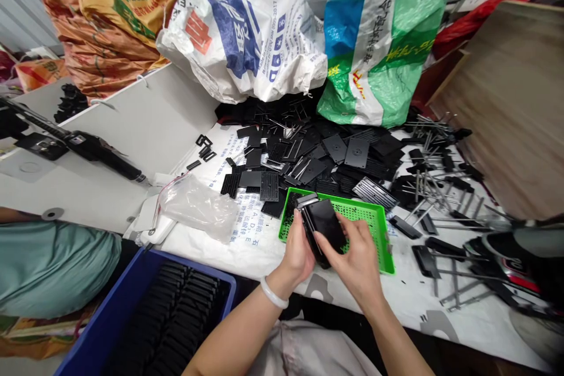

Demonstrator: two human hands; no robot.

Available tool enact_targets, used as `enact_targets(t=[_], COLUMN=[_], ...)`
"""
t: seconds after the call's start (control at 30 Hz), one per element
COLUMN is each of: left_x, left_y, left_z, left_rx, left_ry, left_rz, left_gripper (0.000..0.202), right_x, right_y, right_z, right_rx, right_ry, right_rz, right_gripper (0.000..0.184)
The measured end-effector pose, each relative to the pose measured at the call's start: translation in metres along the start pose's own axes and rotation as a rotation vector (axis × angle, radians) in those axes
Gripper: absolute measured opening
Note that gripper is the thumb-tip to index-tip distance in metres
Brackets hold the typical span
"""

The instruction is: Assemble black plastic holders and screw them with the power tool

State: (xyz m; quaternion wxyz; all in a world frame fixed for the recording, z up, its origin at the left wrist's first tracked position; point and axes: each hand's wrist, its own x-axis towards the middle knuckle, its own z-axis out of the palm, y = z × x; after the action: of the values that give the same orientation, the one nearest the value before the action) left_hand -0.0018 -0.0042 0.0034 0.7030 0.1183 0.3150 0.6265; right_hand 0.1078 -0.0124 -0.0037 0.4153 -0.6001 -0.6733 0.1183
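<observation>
Both my hands are closed around a black rectangular plastic part (325, 224), held up over the near side of a green perforated tray (388, 252). My left hand (297, 252) grips its left side, where a silvery-grey end shows at the top. On the right side, the thumb of my right hand (359, 252) presses against its smooth dark face and the fingers go behind. Small black bits lie in the left end of the tray. Behind it spreads a heap of flat black plates (356, 153), some ribbed, with thin metal rods among them.
A blue bin (233, 288) at lower left holds rows of black parts. An electric screwdriver (101, 155) hangs at left above a clear plastic bag (198, 205). Rods with black ends (453, 264) lie at right. Woven sacks (264, 41) stand behind. A person's teal-clothed leg (57, 270) is at left.
</observation>
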Motion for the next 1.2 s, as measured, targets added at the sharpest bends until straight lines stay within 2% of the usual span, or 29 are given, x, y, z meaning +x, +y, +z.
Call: enact_targets(t=[0.1,0.27,0.53,0.67,0.87,1.0,1.1,1.2], left_x=[0.000,-0.001,-0.002,-0.001,-0.002,-0.004,-0.005,-0.007], left_y=[0.001,0.001,0.000,-0.002,-0.003,-0.002,0.003,0.009], left_z=[0.001,0.003,0.001,-0.001,-0.003,-0.007,-0.008,-0.004], left_rx=[-0.007,-0.026,-0.022,0.015,0.072,0.096,0.106,0.120], left_ry=[-0.027,-0.004,0.024,0.060,0.182,0.127,0.107,0.012], left_rz=[-0.024,-0.020,0.025,0.045,0.042,0.057,0.050,0.031], left_gripper=[0.051,0.049,0.046,0.046,0.038,0.042,0.040,0.035], right_x=[0.004,-0.001,-0.003,-0.004,-0.011,-0.012,-0.007,0.002], right_y=[0.003,-0.007,-0.012,-0.013,-0.017,-0.014,-0.006,0.004], right_z=[-0.006,0.000,0.007,0.008,0.017,0.012,-0.003,-0.017], right_rx=[-0.009,0.017,0.001,-0.038,-0.140,-0.087,0.066,0.293], right_ry=[0.037,-0.068,-0.095,-0.097,-0.040,-0.138,-0.249,-0.310], right_rz=[0.023,-0.086,-0.075,-0.087,-0.134,-0.127,-0.054,0.151], right_gripper=[0.054,0.053,0.052,0.051,0.053,0.054,0.052,0.041])
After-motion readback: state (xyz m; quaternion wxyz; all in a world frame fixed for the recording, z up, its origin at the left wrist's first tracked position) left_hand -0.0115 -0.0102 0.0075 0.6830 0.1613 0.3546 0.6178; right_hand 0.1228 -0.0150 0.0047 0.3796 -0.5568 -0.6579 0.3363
